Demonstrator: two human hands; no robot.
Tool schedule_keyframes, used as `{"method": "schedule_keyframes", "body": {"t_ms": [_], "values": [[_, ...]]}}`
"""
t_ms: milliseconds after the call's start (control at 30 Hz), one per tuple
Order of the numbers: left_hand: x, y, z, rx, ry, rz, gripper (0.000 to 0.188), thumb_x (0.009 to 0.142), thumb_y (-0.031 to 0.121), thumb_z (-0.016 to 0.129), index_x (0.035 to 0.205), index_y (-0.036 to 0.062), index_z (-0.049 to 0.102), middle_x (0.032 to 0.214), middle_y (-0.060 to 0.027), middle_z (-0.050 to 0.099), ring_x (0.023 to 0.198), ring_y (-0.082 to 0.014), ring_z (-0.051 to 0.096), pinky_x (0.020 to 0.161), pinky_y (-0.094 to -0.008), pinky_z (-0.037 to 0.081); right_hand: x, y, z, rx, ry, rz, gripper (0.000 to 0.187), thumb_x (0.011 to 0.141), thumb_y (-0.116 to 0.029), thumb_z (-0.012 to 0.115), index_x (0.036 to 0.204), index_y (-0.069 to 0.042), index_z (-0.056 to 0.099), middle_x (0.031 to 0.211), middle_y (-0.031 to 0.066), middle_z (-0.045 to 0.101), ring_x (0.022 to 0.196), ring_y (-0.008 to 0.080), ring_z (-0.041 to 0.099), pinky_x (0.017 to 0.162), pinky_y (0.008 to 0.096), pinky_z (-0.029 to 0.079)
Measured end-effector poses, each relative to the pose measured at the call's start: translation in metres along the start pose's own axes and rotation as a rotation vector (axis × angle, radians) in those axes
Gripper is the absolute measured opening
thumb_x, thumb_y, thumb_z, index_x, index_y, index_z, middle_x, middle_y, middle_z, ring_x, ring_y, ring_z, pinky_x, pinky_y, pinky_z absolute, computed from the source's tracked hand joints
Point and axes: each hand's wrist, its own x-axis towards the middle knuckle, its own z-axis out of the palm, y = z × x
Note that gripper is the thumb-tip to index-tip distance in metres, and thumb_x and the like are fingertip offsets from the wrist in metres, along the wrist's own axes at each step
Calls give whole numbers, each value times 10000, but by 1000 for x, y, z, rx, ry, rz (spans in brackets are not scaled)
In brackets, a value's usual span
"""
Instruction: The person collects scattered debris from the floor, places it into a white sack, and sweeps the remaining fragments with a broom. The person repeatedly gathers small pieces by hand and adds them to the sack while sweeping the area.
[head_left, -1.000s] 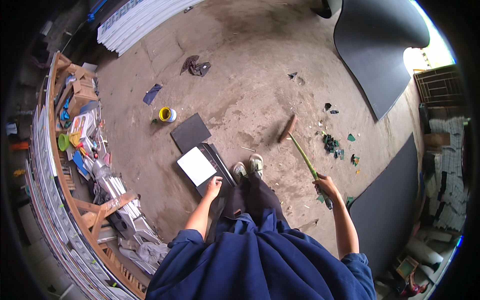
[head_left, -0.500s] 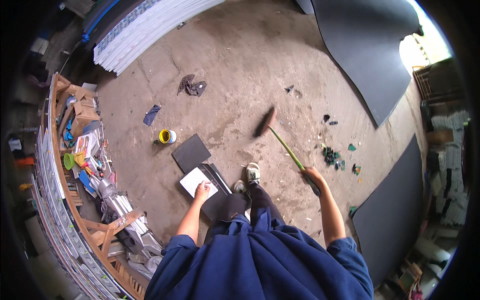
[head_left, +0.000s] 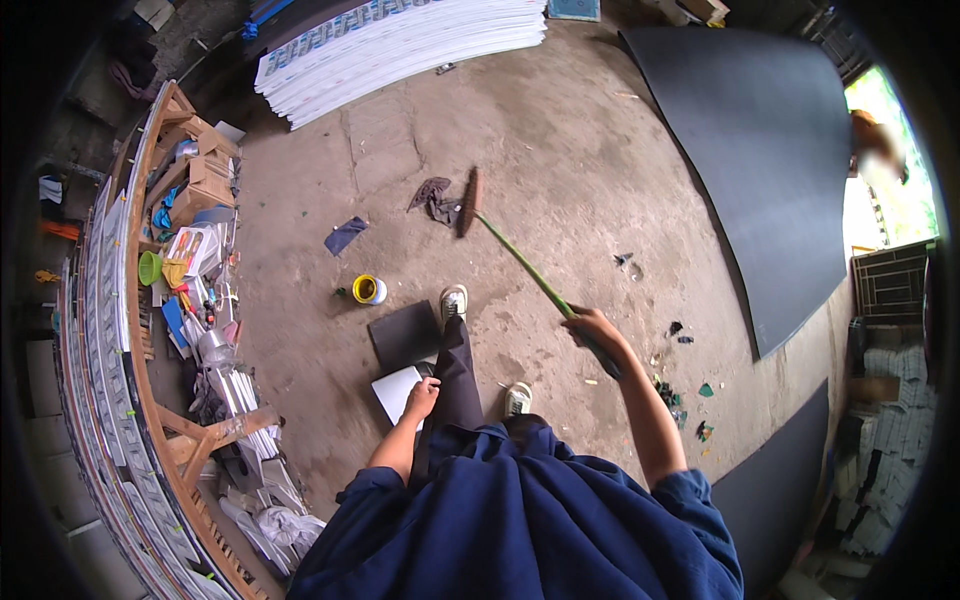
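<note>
My right hand (head_left: 596,333) is wrapped round the green handle of a broom (head_left: 530,268), whose dark lower end runs back along my forearm. Its brown head (head_left: 472,203) is at the right edge of a crumpled dark rag (head_left: 434,199) on the concrete floor; whether they touch I cannot tell. My left hand (head_left: 424,398) hangs by my left thigh, fingers curled; what they hold, if anything, is hidden. Under it in view lies a white sheet (head_left: 392,394), partly covered by the hand. Beside that sheet is a dark square board (head_left: 403,336).
An open yellow-rimmed can (head_left: 369,290) and a blue cloth piece (head_left: 345,236) stand and lie ahead left. Dark and green scraps (head_left: 668,395) litter the right. Large black sheets (head_left: 740,170), a stack of white panels (head_left: 400,60) and a cluttered wooden rack (head_left: 150,330) border the floor.
The broom head has swung left and away from me, to the dark rag. My left foot has stepped forward, and the view has shifted. My right hand keeps its grip on the handle.
</note>
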Motion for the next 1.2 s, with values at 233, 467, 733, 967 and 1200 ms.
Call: {"method": "schedule_keyframes", "body": {"t_ms": [233,467,733,967,1200], "values": [[94,-55,-82,-50,36,-14,165,762,128,548,924,99,548,786,-97,593,741,-231,577,688,-345,457,244,-95,122,93,-77,75,323,706,-119,589,1011,-14,568,600,23,495,478,111,452,433,266,390],[173,-34,-184,-35,-22,-147,192,776,143,537,964,108,542,822,-80,606,772,-225,583,692,-332,455,280,-81,112,261,59,203,278,720,-124,575,984,-37,573,594,-5,464,491,86,431,447,238,373],[238,-27,-178,-106,5,-68,166,750,143,547,909,98,566,752,-101,584,751,-247,568,699,-352,449,152,-108,52,117,229,404,293,724,-93,578,1002,-6,546,577,0,467,443,83,433,409,230,372],[195,-31,-171,-283,107,-175,158,770,107,527,909,38,557,793,-123,600,738,-251,585,675,-331,461,195,-206,96,-117,-74,192,380,749,-73,560,1118,-12,493,564,-28,425,455,57,400,407,216,335],[118,-77,-143,-249,301,-354,184,770,141,547,942,76,551,809,-122,582,758,-255,562,684,-352,447,394,-219,291,-61,-530,40,269,737,-129,553,955,28,561,601,-1,477,520,91,445,471,229,375]]}}
